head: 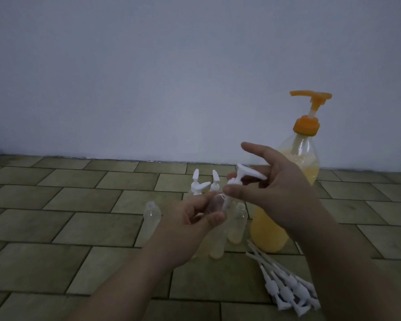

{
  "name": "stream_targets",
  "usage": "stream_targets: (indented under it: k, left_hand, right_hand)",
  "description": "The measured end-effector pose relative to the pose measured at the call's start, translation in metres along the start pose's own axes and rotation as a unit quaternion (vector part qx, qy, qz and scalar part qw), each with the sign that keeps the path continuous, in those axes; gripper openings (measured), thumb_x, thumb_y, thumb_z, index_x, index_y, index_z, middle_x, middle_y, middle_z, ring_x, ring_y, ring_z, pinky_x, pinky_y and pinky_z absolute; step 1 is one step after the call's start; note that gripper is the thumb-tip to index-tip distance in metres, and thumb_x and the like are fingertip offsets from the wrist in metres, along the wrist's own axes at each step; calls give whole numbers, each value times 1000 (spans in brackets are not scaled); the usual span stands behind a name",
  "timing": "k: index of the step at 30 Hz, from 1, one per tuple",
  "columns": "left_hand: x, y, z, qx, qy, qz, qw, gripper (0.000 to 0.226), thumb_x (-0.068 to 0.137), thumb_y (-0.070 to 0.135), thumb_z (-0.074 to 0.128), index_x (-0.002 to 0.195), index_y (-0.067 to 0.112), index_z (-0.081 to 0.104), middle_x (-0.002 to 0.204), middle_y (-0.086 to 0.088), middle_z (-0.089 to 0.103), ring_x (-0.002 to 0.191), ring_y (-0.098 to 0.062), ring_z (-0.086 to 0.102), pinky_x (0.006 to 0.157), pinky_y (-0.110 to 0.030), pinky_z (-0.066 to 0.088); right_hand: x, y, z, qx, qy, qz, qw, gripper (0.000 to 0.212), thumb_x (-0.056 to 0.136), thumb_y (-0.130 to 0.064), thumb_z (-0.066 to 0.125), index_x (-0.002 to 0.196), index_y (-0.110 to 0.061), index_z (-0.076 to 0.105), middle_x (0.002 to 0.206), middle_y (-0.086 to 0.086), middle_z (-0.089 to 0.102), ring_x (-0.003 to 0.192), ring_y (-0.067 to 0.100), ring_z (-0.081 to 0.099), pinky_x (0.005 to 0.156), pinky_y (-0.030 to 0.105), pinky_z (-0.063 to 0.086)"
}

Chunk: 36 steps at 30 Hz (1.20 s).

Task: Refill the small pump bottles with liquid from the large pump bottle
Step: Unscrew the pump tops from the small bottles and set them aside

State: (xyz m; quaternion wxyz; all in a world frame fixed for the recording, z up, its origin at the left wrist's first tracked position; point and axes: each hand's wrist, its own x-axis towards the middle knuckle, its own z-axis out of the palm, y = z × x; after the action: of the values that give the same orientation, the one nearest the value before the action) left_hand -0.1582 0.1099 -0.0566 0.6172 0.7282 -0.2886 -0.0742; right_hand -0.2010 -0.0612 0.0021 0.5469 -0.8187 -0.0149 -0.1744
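My left hand (pixel 190 224) grips a small clear bottle (pixel 214 202) above the floor. My right hand (pixel 273 193) pinches a white pump top (pixel 240 178) at that bottle's mouth, its tube partly inside the neck. The large pump bottle (pixel 296 172) with an orange pump and yellow liquid stands behind my right hand. Small open bottles stand on the floor: one clear (pixel 151 215) at the left, one (pixel 237 225) with pale liquid beside the large bottle, another (pixel 217 244) partly hidden under my left hand. Behind them stand small bottles with white pumps fitted (pixel 198 186).
A pile of several loose white pump tops (pixel 287 290) with long tubes lies on the tiled floor (pixel 79 216) at the lower right. A plain wall (pixel 148 77) rises just behind the bottles.
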Motion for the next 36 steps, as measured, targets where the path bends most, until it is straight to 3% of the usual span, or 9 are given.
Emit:
stream_targets:
  k: [4,11,16,20,23,26,28,31,36]
  left_hand:
    - [1,2,1,22,0,5,1000,32,86,20,62,108,42,61,105,8,70,101,0,62,84,-17,51]
    - [15,8,-18,104,29,-21,994,26,78,33,70,101,42,61,96,17,68,89,3,63,82,-25,54]
    - [40,1,-60,94,99,-51,989,37,69,33,78,101,28,59,100,3,68,94,-15,66,87,-41,55]
    - [69,-14,-78,193,108,-89,971,26,71,27,72,91,27,57,99,1,67,90,-17,65,82,-41,55]
    - [84,-27,-75,287,66,-129,947,22,77,19,70,93,20,55,95,1,63,85,-16,61,65,-23,47]
    - [94,-40,-68,338,20,-164,926,24,73,18,73,85,21,52,91,-1,60,80,-16,57,64,-27,46]
    - [97,-47,-65,376,-13,-188,907,29,72,20,75,92,20,54,96,0,59,85,-17,58,70,-29,48]
    - [98,-52,-59,445,-50,-207,870,39,73,22,75,107,21,56,105,4,56,96,-15,55,76,-27,47]
    - [95,-56,-54,482,-90,-212,845,37,75,18,73,107,24,57,103,6,53,89,-12,50,58,-18,38]
  right_hand:
    - [1,2,2,-8,21,-6,1000,65,67,-18,79,125,-32,52,88,-1,72,81,15,68,76,36,59]
    - [3,-17,-40,101,160,-86,978,36,57,-28,74,92,-22,68,86,-12,72,78,-2,67,62,11,51]
    - [-12,20,-114,-9,225,-47,973,46,50,-71,73,87,-47,59,93,-20,63,84,-9,60,78,25,47]
    - [-59,72,-121,-65,192,19,979,23,63,-33,82,80,-29,66,80,-11,69,73,11,67,64,33,56]
    - [-88,108,-90,-28,213,41,976,23,53,-21,78,71,-19,65,78,-9,70,68,8,67,56,18,55]
    - [-104,134,-72,-24,233,29,972,29,55,3,81,66,-18,64,75,-7,69,66,1,64,56,5,47]
    - [-111,152,-65,-90,196,-5,977,30,59,-8,87,69,-26,64,78,-12,67,65,0,61,56,4,44]
    - [-117,163,-58,-139,158,-5,978,27,59,-56,75,69,-35,62,81,-18,65,61,0,58,54,7,41]
    - [-113,198,-46,-208,166,-84,960,13,77,-41,58,85,-51,59,103,-34,58,85,-19,55,63,5,44]
